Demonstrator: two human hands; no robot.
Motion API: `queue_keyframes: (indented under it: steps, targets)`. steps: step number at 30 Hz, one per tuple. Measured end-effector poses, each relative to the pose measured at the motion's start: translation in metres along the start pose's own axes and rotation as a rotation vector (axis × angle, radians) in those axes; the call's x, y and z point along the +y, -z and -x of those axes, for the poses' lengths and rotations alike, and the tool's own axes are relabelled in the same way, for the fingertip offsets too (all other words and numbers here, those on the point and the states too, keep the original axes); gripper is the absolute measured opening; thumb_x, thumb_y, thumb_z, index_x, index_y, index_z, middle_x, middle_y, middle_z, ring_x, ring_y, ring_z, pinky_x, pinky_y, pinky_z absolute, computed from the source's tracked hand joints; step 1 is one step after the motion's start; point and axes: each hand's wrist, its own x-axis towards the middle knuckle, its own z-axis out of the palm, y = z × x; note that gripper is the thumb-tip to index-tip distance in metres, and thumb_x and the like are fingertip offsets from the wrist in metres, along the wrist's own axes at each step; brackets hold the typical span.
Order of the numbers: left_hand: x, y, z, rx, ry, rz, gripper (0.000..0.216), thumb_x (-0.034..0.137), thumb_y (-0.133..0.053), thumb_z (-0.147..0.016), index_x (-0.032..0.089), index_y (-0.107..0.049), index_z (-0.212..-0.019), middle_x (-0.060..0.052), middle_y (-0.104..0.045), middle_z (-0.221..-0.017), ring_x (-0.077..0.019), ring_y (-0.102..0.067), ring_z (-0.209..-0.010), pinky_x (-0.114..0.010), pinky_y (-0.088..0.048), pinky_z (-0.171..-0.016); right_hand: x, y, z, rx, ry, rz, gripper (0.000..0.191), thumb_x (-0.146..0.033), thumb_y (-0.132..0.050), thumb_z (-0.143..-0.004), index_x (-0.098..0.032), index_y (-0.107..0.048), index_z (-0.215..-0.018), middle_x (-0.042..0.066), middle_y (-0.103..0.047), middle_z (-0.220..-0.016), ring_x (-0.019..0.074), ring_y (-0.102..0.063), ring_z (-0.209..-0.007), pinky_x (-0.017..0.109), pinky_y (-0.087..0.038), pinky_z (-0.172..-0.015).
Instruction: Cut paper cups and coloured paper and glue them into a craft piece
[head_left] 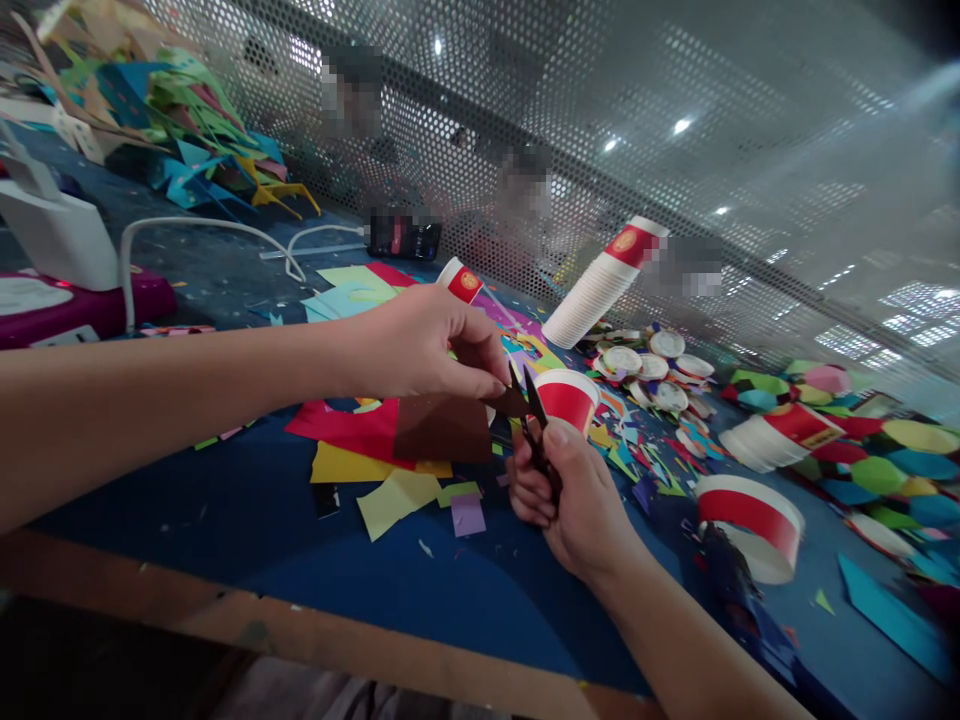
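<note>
Fingers wrapped round the handles, my right hand [577, 500] grips a pair of dark scissors [535, 405] with blades pointing up and slightly parted. My left hand [427, 345] pinches a small piece of brown paper [514, 401], whose edge lies at the blades. Right behind the scissors stands a red and white paper cup [568, 396]. Below my left hand lie a larger brown sheet [442, 428], a red sheet [345, 430] and a yellow sheet [375, 465]. A pale yellow piece [397, 502] and a lilac square [469, 514] are nearer to me.
A tall leaning cup stack [600, 290] stands at the back. On the right are a cut cup ring [750, 525], a blue glue gun [750, 610] and colourful paper crafts [892, 460]. A phone [403, 236] with a white cable [202, 226] lies near the perforated screen [465, 140].
</note>
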Motion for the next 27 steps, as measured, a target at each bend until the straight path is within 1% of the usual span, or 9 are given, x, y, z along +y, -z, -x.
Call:
queue_keyframes:
  steps: [3,8,12,15,18,21,24,25,27]
  targets:
    - [0.001,0.000,0.000,0.005,-0.004,0.004,0.009,0.028,-0.069,-0.071,0.022,-0.076,-0.074,0.005,-0.075,-0.072,-0.0149,-0.068,-0.073,-0.024,-0.047,-0.068,0.000,0.000,0.000,0.009,0.004,0.006,0.048,-0.061,-0.073,-0.073,-0.019,-0.053,-0.063,-0.011,-0.033,-0.044,0.0021,-0.021,-0.036,0.014,-0.021,-0.033]
    - [0.001,0.000,0.000,0.028,-0.018,0.003,0.008,0.027,-0.071,-0.070,0.021,-0.075,-0.072,0.005,-0.070,-0.065,-0.0124,-0.063,-0.065,-0.022,-0.045,-0.063,0.001,-0.001,0.000,0.021,0.005,0.011,0.050,-0.059,-0.076,-0.072,-0.018,-0.051,-0.058,-0.011,-0.031,-0.044,0.0019,-0.023,-0.036,0.013,-0.021,-0.033]
    - [0.000,0.000,0.001,0.027,-0.015,-0.006,0.010,0.030,-0.071,-0.071,0.022,-0.076,-0.074,0.004,-0.071,-0.067,-0.0126,-0.063,-0.066,-0.022,-0.044,-0.063,0.001,-0.001,0.000,0.045,0.007,-0.015,0.049,-0.061,-0.075,-0.070,-0.019,-0.052,-0.062,-0.011,-0.032,-0.043,0.0019,-0.021,-0.035,0.014,-0.021,-0.032]
    - [-0.001,0.000,0.000,0.009,0.018,-0.037,0.016,0.033,-0.070,-0.072,0.021,-0.076,-0.080,0.002,-0.073,-0.072,-0.0139,-0.064,-0.068,-0.022,-0.044,-0.063,-0.002,-0.001,0.000,0.053,0.010,-0.042,0.047,-0.062,-0.072,-0.071,-0.019,-0.054,-0.064,-0.011,-0.032,-0.043,0.0024,-0.020,-0.034,0.015,-0.021,-0.032]
    - [-0.001,-0.001,0.000,-0.025,0.038,-0.094,0.026,0.033,-0.065,-0.076,0.022,-0.076,-0.097,0.002,-0.073,-0.076,-0.0147,-0.064,-0.071,-0.023,-0.043,-0.065,-0.007,0.001,0.001,0.087,0.067,-0.045,0.050,-0.068,-0.065,-0.074,-0.019,-0.058,-0.067,-0.010,-0.034,-0.043,0.0039,-0.024,-0.034,0.017,-0.024,-0.033]
    - [0.002,-0.005,0.001,-0.062,0.096,-0.042,0.031,0.028,-0.061,-0.081,0.024,-0.073,-0.109,0.000,-0.074,-0.090,-0.0163,-0.065,-0.083,-0.025,-0.044,-0.075,-0.015,0.006,0.004,0.164,0.212,0.108,0.053,-0.070,-0.056,-0.081,-0.019,-0.064,-0.074,-0.006,-0.042,-0.048,0.0072,-0.036,-0.038,0.021,-0.031,-0.037]
    - [0.008,-0.010,0.002,-0.092,0.146,0.072,0.026,0.023,-0.056,-0.084,0.022,-0.073,-0.103,-0.003,-0.074,-0.104,-0.0182,-0.065,-0.099,-0.026,-0.045,-0.084,-0.027,0.015,0.007,0.236,0.362,0.345,0.049,-0.066,-0.051,-0.088,-0.020,-0.067,-0.080,-0.003,-0.049,-0.055,0.0102,-0.047,-0.048,0.023,-0.037,-0.045]
    - [0.010,-0.011,0.002,-0.097,0.156,0.090,0.024,0.021,-0.055,-0.083,0.021,-0.072,-0.101,-0.003,-0.073,-0.103,-0.0181,-0.065,-0.098,-0.026,-0.045,-0.084,-0.032,0.018,0.008,0.249,0.386,0.395,0.049,-0.065,-0.051,-0.089,-0.020,-0.067,-0.081,-0.003,-0.049,-0.056,0.0107,-0.048,-0.049,0.024,-0.038,-0.047]
    - [0.014,-0.015,0.003,-0.103,0.181,0.114,0.021,0.021,-0.055,-0.082,0.020,-0.069,-0.098,-0.003,-0.072,-0.093,-0.0175,-0.065,-0.088,-0.026,-0.046,-0.076,-0.043,0.024,0.009,0.240,0.378,0.455,0.048,-0.065,-0.052,-0.089,-0.020,-0.068,-0.080,-0.003,-0.049,-0.055,0.0114,-0.048,-0.049,0.025,-0.037,-0.047]
